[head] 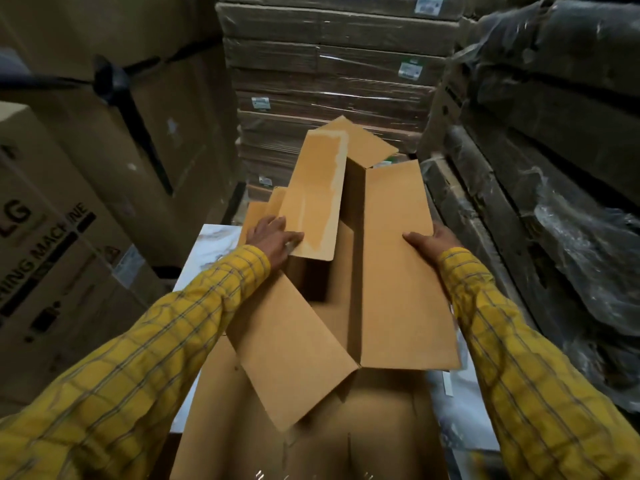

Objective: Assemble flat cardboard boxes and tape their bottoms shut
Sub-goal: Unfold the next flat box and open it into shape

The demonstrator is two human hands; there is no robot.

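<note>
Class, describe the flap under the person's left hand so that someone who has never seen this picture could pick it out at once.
Start at the open cardboard box in the middle, between the two yellow checked sleeves. Four flaps stand open round its mouth; take the long one on the left, where the left hand rests at its near corner. Unlike the plain right flap under the right hand, this left flap carries pale, shiny strips of old tape.

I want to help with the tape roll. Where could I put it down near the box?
A bare strip of white marbled table shows left of the cardboard box, beyond the left hand. A smaller patch shows at its right. The middle is crowded with flaps and the right hand.
</note>
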